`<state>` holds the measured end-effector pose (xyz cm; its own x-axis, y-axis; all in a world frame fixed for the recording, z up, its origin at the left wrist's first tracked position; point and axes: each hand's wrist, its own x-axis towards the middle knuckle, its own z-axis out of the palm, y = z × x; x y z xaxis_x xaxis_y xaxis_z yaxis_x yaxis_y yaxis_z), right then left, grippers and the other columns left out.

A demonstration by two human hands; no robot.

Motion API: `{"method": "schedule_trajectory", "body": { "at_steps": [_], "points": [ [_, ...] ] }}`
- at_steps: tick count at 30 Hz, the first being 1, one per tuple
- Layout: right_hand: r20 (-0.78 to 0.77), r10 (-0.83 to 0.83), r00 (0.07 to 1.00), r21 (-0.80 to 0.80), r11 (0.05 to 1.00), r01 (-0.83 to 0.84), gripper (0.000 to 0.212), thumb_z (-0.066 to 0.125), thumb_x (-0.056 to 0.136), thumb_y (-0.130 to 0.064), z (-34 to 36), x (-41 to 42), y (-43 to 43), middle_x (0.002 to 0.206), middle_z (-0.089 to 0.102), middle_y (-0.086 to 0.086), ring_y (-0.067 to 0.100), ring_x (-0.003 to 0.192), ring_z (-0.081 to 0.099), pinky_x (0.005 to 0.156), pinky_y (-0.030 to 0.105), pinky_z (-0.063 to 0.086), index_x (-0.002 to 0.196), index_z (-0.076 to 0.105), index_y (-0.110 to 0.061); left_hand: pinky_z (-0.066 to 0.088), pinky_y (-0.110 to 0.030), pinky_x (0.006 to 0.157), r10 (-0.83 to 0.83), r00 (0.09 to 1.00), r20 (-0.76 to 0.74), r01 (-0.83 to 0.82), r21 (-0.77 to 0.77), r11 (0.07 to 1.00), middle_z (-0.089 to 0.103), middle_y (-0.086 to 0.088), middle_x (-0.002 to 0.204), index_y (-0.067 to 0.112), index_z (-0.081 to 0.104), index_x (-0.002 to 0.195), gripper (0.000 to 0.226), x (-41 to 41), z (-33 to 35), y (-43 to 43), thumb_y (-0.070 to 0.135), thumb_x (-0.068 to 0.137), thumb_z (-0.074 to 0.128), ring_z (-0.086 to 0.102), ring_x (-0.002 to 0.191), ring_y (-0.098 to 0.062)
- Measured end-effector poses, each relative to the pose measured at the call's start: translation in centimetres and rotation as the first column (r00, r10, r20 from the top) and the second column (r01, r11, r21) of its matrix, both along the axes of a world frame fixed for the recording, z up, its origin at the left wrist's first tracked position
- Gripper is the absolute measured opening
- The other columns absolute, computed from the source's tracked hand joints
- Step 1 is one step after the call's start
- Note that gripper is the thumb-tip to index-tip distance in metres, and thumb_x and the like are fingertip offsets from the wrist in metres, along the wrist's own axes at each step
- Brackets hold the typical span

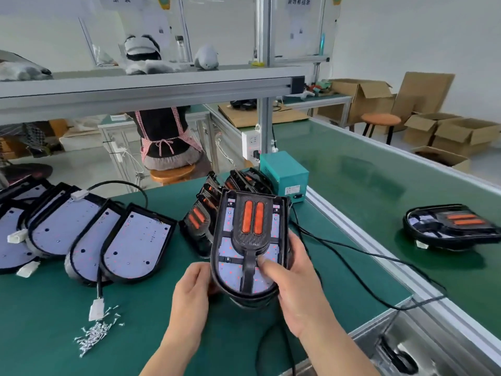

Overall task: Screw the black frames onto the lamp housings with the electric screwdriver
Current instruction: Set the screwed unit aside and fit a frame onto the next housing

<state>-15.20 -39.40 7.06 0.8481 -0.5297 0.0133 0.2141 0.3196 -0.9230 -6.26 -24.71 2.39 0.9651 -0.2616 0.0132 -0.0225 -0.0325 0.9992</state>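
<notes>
Now 2 grips on 1 housing (230,275), frame (253,221) seated on top, 2 orange strips up; held tilted above tabletop (54,308) middle, toward right edge. Curled round lower left rim: left grip (191,291). Clasping right rim: right grip (295,280), thumb pressing frame stem. Loose screws (95,335) heaped near front edge, left side. Row of bare housings (135,240) overlapping along left edge. Behind held housing, frame stack (200,215), near back edge.

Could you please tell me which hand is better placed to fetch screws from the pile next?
Probably the left. The left hand holds the lamp housing by its left edge, on the side of the screw pile; the right hand lies farther off, its thumb pressing the black frame.
</notes>
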Motion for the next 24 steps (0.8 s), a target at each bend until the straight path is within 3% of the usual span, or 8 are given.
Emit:
{"method": "schedule_trajectory", "body": {
  "at_steps": [2, 7, 10, 15, 19, 24],
  "points": [
    [0.045, -0.103, 0.994, 0.01, 0.995, 0.103, 0.064, 0.064, 0.087, 0.012, 0.3, 0.4, -2.3, 0.117, 0.075, 0.0, 0.018, 0.11, 0.07, 0.091, 0.031, 0.055, 0.139, 0.051, -0.023, 0.047, -0.028, 0.075, 0.021, 0.998, 0.063, -0.027, 0.106, 0.994, 0.073, 0.001, 0.077, 0.034, 0.069, 0.077, 0.035, -0.1, -0.7, -0.5, 0.016, 0.103, 0.052, 0.064, 0.074, -0.015],
    [0.018, -0.435, 0.9, 0.047, 0.9, 0.434, 0.062, 0.066, 0.088, 0.008, 0.5, 1.9, -10.1, 0.114, 0.075, 0.002, 0.013, 0.099, 0.071, 0.083, 0.025, 0.054, 0.14, 0.047, -0.019, 0.044, -0.004, 0.064, 0.037, 0.986, 0.161, -0.073, 0.222, 0.972, 0.073, 0.007, 0.074, 0.04, 0.067, 0.077, 0.038, -0.1, -1.2, -0.7, 0.013, 0.101, 0.053, 0.065, 0.07, -0.009],
    [-0.027, -0.596, 0.803, 0.043, 0.801, 0.597, 0.066, 0.07, 0.086, 0.003, 0.0, 3.1, -15.2, 0.122, 0.068, 0.005, 0.014, 0.103, 0.067, 0.094, 0.029, 0.051, 0.142, 0.042, -0.017, 0.042, -0.005, 0.059, 0.038, 0.977, 0.211, -0.093, 0.255, 0.962, 0.073, 0.007, 0.07, 0.033, 0.068, 0.074, 0.036, -0.3, -1.2, -0.9, 0.01, 0.099, 0.056, 0.067, 0.074, -0.018],
    [-0.114, -0.674, 0.73, 0.034, 0.732, 0.681, 0.074, 0.07, 0.083, 0.006, -1.6, 5.0, -22.5, 0.132, 0.058, 0.009, 0.02, 0.109, 0.059, 0.103, 0.035, 0.046, 0.145, 0.033, -0.012, 0.042, 0.002, 0.065, 0.056, 0.953, 0.299, -0.148, 0.294, 0.944, 0.07, 0.006, 0.061, 0.016, 0.07, 0.076, 0.025, -0.8, -0.8, -1.3, 0.001, 0.094, 0.062, 0.065, 0.069, -0.004],
    [-0.207, -0.711, 0.672, -0.007, 0.688, 0.726, 0.093, 0.071, 0.087, -0.003, -2.8, 5.7, -26.0, 0.138, 0.048, 0.001, 0.018, 0.118, 0.051, 0.103, 0.026, 0.035, 0.159, 0.014, -0.013, 0.046, -0.001, 0.065, 0.078, 0.922, 0.38, -0.196, 0.283, 0.939, 0.068, 0.003, 0.056, 0.014, 0.07, 0.07, 0.028, -0.8, -0.9, -1.7, -0.006, 0.089, 0.065, 0.066, 0.064, -0.005],
    [-0.249, -0.768, 0.59, -0.111, 0.627, 0.771, 0.101, 0.072, 0.091, -0.014, -4.0, 6.0, -29.4, 0.157, 0.038, 0.014, 0.026, 0.139, 0.044, 0.108, 0.025, 0.029, 0.161, 0.0, -0.009, 0.046, -0.007, 0.058, 0.089, 0.901, 0.425, -0.21, 0.248, 0.946, 0.07, -0.004, 0.065, 0.01, 0.066, 0.067, 0.032, -0.4, -1.6, -2.3, -0.015, 0.087, 0.062, 0.063, 0.053, -0.01]
  ]
}}
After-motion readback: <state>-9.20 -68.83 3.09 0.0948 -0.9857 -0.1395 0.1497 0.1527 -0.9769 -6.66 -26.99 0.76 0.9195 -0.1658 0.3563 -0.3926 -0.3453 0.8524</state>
